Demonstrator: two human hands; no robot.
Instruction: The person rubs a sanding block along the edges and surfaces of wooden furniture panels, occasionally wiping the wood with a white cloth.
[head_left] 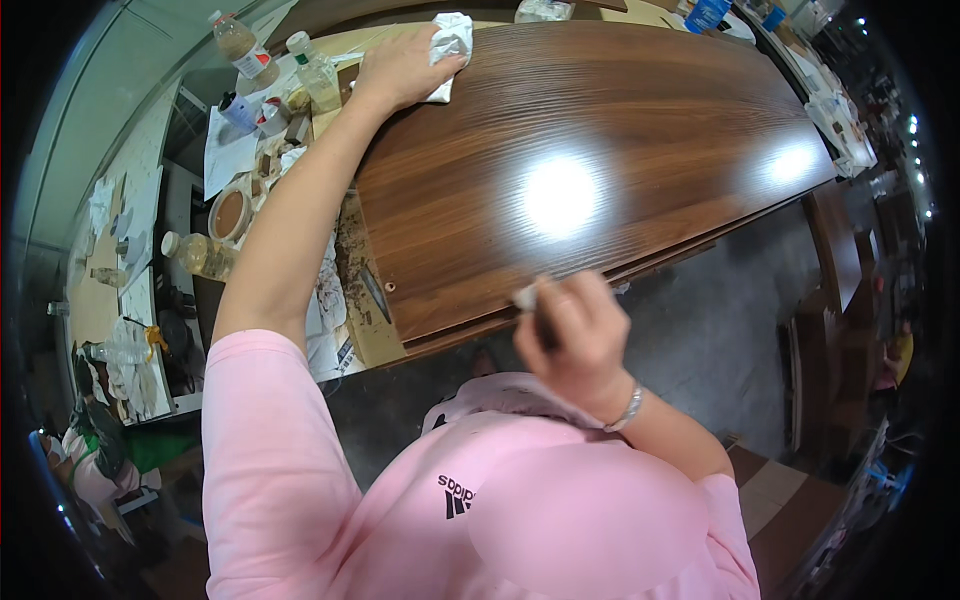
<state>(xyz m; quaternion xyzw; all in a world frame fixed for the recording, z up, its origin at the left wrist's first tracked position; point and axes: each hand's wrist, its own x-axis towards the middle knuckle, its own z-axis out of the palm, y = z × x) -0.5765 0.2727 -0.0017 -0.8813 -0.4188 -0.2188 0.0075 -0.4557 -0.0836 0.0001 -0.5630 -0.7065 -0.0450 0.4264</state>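
Across the bench lay our glossy dark-brown wood-grain panel (590,170), where our left hand (400,70) pressed a crumpled white cloth (448,45) at its far corner while our right hand (575,335) pinched something small and pale at its near edge.

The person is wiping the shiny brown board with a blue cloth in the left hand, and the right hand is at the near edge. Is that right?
Almost. The cloth is white, not blue. The head view shows the left hand pressing it on the far end of the brown board, while the right hand is at the near edge, holding something small and pale.
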